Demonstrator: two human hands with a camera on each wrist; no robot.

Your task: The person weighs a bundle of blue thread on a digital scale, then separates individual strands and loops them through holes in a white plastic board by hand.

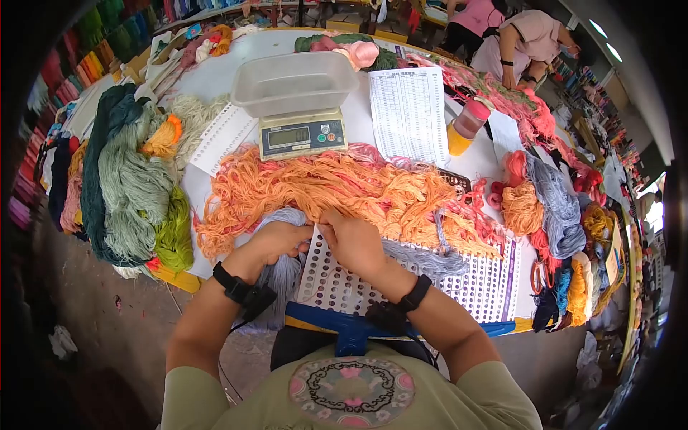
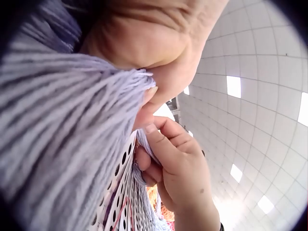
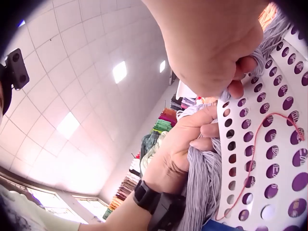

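Observation:
A grey-lilac yarn skein (image 1: 285, 278) hangs over the table's near edge, gripped near its top by my left hand (image 1: 278, 240). Close beside it my right hand (image 1: 352, 242) pinches part of the same yarn at the upper left corner of a white card with rows of holes (image 1: 344, 288). In the left wrist view the skein (image 2: 62, 125) spreads below the left hand (image 2: 149, 43), and the right hand (image 2: 187, 168) has curled fingers around a thin bundle. A red thread (image 3: 262, 126) lies across the card (image 3: 269, 159) in the right wrist view.
Orange yarn (image 1: 308, 188) lies behind the hands, with a scale (image 1: 302, 135) carrying a clear tray (image 1: 292, 82) beyond. Printed sheet (image 1: 408, 115) and a pink-lidded jar (image 1: 469, 123) stand back right. Skeins (image 1: 132, 179) crowd both sides. Two people are at the back right.

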